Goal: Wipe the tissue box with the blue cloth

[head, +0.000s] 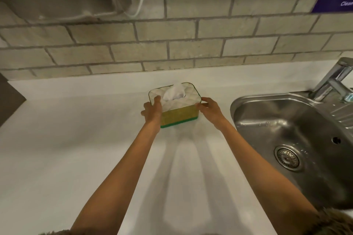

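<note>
Yellow tissue box (178, 114) apparently clasped between left hand (152, 110) and right hand (210, 109).

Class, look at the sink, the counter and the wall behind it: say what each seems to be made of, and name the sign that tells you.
Sink: probably stainless steel, brushed; it shows grey metallic sheen and soft reflections.
Counter: smooth white, faintly glossy; laminate or solid surface, the look leaves it open.
Wall: beige brick-shaped tiles or bricks with darker grout lines, matte.
</note>
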`<action>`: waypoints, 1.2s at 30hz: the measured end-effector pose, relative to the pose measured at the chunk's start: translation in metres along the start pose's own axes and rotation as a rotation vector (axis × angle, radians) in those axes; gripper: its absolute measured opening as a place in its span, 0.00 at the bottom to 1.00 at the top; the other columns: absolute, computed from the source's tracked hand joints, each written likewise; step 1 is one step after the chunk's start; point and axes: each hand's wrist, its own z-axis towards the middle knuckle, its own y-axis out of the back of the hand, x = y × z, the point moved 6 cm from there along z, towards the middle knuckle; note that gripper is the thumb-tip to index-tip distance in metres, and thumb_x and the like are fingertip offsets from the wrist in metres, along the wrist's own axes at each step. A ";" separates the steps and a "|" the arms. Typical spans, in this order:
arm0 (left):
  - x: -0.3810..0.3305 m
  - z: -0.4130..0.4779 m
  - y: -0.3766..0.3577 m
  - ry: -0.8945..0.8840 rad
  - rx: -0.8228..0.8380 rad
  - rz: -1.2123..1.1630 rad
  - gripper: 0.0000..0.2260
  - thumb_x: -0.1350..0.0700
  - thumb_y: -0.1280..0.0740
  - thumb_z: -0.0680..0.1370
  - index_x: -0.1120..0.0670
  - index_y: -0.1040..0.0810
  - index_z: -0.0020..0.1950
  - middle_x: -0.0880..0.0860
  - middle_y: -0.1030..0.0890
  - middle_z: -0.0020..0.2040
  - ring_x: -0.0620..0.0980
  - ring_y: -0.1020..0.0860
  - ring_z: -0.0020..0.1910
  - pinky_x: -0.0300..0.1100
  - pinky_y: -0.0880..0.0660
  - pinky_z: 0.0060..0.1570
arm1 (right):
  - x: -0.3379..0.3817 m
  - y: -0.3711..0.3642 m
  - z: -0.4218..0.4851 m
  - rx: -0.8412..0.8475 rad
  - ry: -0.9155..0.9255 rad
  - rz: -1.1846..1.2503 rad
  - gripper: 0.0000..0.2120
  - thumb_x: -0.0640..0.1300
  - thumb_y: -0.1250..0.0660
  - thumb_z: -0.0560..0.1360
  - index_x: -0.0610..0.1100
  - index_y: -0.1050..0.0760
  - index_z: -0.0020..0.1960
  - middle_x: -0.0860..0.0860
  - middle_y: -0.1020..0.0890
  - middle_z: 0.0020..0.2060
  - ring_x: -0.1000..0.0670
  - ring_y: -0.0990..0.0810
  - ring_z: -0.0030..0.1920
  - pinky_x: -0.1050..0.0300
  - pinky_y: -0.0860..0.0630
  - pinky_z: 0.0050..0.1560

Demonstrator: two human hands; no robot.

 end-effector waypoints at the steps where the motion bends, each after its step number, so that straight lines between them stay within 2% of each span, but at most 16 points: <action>1: -0.004 0.005 -0.002 -0.014 -0.003 0.011 0.28 0.43 0.44 0.79 0.58 0.39 0.73 0.60 0.36 0.72 0.60 0.31 0.66 0.52 0.29 0.64 | 0.001 0.000 0.003 -0.011 0.011 -0.002 0.22 0.45 0.36 0.75 0.40 0.33 0.67 0.40 0.22 0.58 0.48 0.24 0.50 0.62 0.29 0.41; 4: -0.013 0.019 -0.006 -0.051 -0.012 0.061 0.28 0.43 0.45 0.79 0.57 0.39 0.74 0.60 0.38 0.73 0.60 0.32 0.66 0.47 0.32 0.56 | 0.004 -0.003 0.012 -0.044 0.027 -0.007 0.21 0.44 0.36 0.75 0.40 0.32 0.66 0.40 0.21 0.58 0.44 0.22 0.56 0.56 0.28 0.51; 6: -0.017 0.027 -0.007 -0.076 0.005 0.067 0.28 0.42 0.45 0.79 0.56 0.41 0.74 0.59 0.40 0.73 0.59 0.32 0.66 0.45 0.35 0.53 | 0.007 -0.008 0.018 -0.064 0.034 0.003 0.20 0.44 0.36 0.75 0.40 0.31 0.66 0.40 0.21 0.57 0.43 0.22 0.57 0.54 0.27 0.54; 14: -0.033 0.051 -0.012 -0.138 0.031 0.119 0.28 0.43 0.44 0.79 0.56 0.41 0.75 0.58 0.41 0.73 0.58 0.33 0.67 0.44 0.37 0.52 | 0.016 -0.018 0.040 -0.089 0.040 -0.006 0.21 0.46 0.36 0.75 0.41 0.31 0.66 0.41 0.21 0.58 0.45 0.23 0.58 0.54 0.27 0.54; 22: -0.038 0.057 -0.016 -0.150 0.016 0.153 0.28 0.44 0.43 0.79 0.56 0.41 0.75 0.58 0.40 0.72 0.59 0.33 0.68 0.46 0.33 0.56 | 0.020 -0.019 0.049 -0.082 0.039 -0.042 0.21 0.47 0.37 0.76 0.41 0.33 0.67 0.42 0.22 0.59 0.45 0.23 0.59 0.53 0.28 0.56; 28: -0.038 0.057 -0.017 -0.166 0.012 0.163 0.28 0.44 0.42 0.79 0.57 0.41 0.74 0.59 0.40 0.72 0.58 0.32 0.67 0.43 0.36 0.51 | 0.020 -0.019 0.050 -0.072 0.029 -0.038 0.22 0.47 0.37 0.76 0.41 0.34 0.67 0.42 0.23 0.61 0.45 0.24 0.60 0.53 0.28 0.57; 30: -0.039 0.056 -0.016 -0.167 0.008 0.172 0.28 0.44 0.43 0.79 0.56 0.42 0.75 0.58 0.40 0.73 0.58 0.33 0.68 0.44 0.35 0.52 | 0.020 -0.019 0.049 -0.067 0.021 -0.039 0.23 0.47 0.37 0.76 0.42 0.35 0.68 0.42 0.23 0.61 0.45 0.25 0.61 0.53 0.28 0.57; 34: -0.038 0.051 -0.011 -0.150 0.003 0.168 0.30 0.44 0.42 0.78 0.55 0.46 0.76 0.58 0.43 0.76 0.59 0.35 0.71 0.50 0.33 0.64 | 0.016 -0.019 0.047 -0.049 -0.014 -0.052 0.27 0.49 0.36 0.75 0.43 0.38 0.71 0.42 0.26 0.64 0.44 0.27 0.64 0.54 0.29 0.59; 36: -0.041 0.048 -0.009 -0.157 -0.009 0.181 0.30 0.44 0.42 0.79 0.55 0.46 0.76 0.58 0.43 0.76 0.59 0.36 0.71 0.51 0.33 0.64 | 0.014 -0.018 0.046 -0.037 -0.027 -0.052 0.28 0.50 0.36 0.74 0.43 0.39 0.71 0.41 0.27 0.65 0.44 0.27 0.64 0.55 0.30 0.58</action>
